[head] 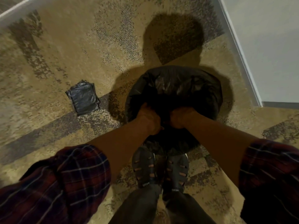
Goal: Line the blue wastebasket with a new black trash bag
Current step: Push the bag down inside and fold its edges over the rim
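A black trash bag (176,84) is draped over a round bin on the carpet just ahead of my feet, covering it so that no blue wastebasket shows. My left hand (149,118) grips a bunch of the bag's plastic at the near left of the opening. Beside it, my right hand (181,118) grips the plastic at the near right. Both fists are closed on the bag, a small gap apart, and the fingers are partly buried in the dark folds.
A folded stack of black trash bags (84,97) lies on the patterned carpet to the left of the bin. A white wall and baseboard (242,59) run along the right. My two sandalled feet (160,170) stand directly behind the bin.
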